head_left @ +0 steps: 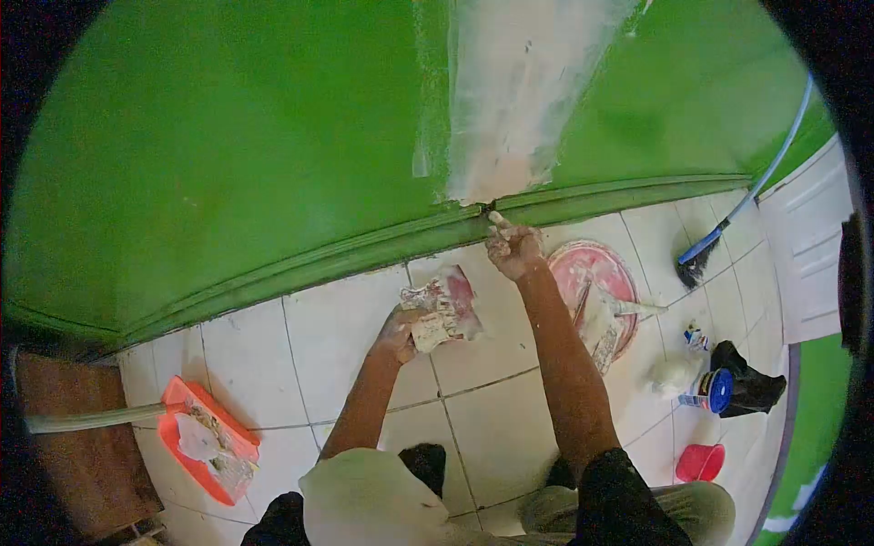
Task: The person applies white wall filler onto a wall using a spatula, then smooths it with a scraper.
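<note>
My left hand (399,337) grips a flat putty spreader (448,308), reddish and thickly smeared with off-white putty, held above the tiles. My right hand (515,250) reaches to the green baseboard (382,238). Its index finger is stretched out and touches the edge of a small dark gap (487,209) in the trim, while the other fingers are partly curled with nothing visible in them. Above the gap, a broad whitish putty patch (505,109) runs up the green wall (273,118).
Right of my right arm, a round red lid (592,259) bears a putty-coated tool with a pale handle (642,308). Further right are a blue-handled broom (701,250), blue-lidded tub (708,391), black bag (751,382) and pink cup (700,462). An orange dustpan (196,455) lies left.
</note>
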The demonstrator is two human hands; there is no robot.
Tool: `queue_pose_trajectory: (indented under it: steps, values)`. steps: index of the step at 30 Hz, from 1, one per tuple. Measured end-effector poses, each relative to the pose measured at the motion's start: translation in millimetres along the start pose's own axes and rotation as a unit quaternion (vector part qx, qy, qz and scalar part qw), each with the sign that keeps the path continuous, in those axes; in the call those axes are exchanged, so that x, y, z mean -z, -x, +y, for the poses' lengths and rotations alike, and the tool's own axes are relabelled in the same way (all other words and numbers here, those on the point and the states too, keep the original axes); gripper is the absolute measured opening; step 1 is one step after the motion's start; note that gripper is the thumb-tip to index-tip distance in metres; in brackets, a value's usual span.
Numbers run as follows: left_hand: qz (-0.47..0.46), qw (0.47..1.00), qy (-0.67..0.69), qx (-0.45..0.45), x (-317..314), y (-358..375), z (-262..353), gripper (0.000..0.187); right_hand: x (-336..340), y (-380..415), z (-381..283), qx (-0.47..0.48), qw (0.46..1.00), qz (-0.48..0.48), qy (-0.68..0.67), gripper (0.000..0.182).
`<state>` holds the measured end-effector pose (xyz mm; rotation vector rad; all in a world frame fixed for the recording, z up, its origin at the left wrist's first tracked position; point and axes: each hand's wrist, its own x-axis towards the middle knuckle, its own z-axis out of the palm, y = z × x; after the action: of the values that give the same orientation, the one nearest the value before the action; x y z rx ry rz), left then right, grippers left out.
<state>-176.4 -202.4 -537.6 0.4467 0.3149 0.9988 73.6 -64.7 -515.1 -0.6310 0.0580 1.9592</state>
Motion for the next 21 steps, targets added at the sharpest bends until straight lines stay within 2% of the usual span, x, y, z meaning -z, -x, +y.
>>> queue_pose_trajectory:
  steps: [3, 5, 6, 8, 11, 13, 14, 16, 19, 21]
  values:
    - [-0.004, 1.0, 0.019, 0.008, 3, 4, -2, 0.063, 6, -2, 2, -0.008, 0.999, -0.049, -0.02, 0.041]
    - [0.061, 0.997, 0.011, 0.041, 13, 4, -6, 0.055, 5, -5, 4, -0.014, 0.997, -0.064, -0.037, 0.041]
    - [0.063, 0.997, 0.01, 0.036, 9, 4, -5, 0.055, 4, -7, 5, -0.025, 0.995, -0.089, -0.044, 0.039]
    - [0.169, 0.983, -0.018, 0.075, 3, 6, -2, 0.051, 3, -10, 6, -0.039, 0.991, -0.117, -0.052, 0.037]
    - [0.159, 0.985, -0.026, 0.065, -16, 9, 5, 0.049, -2, -13, 6, -0.06, 0.987, -0.135, -0.068, 0.032]
    - [0.146, 0.988, -0.015, 0.056, -15, 8, 4, 0.049, -9, -12, 6, -0.007, 0.998, -0.05, -0.041, 0.038]
    - [0.129, 0.99, -0.003, 0.05, -15, 8, 4, 0.048, -11, -13, 6, -0.01, 0.998, -0.053, -0.04, 0.038]
    - [0.125, 0.992, -0.009, 0.035, -12, 6, 5, 0.048, -7, -19, 3, -0.055, 0.986, -0.137, -0.072, 0.026]
    - [0.113, 0.993, -0.013, 0.022, -11, 2, 12, 0.049, -4, -30, 0, -0.069, 0.976, -0.193, -0.07, 0.017]
    - [0.096, 0.995, -0.006, 0.019, -9, 3, 18, 0.053, -6, -27, -2, -0.067, 0.981, -0.173, -0.056, 0.016]
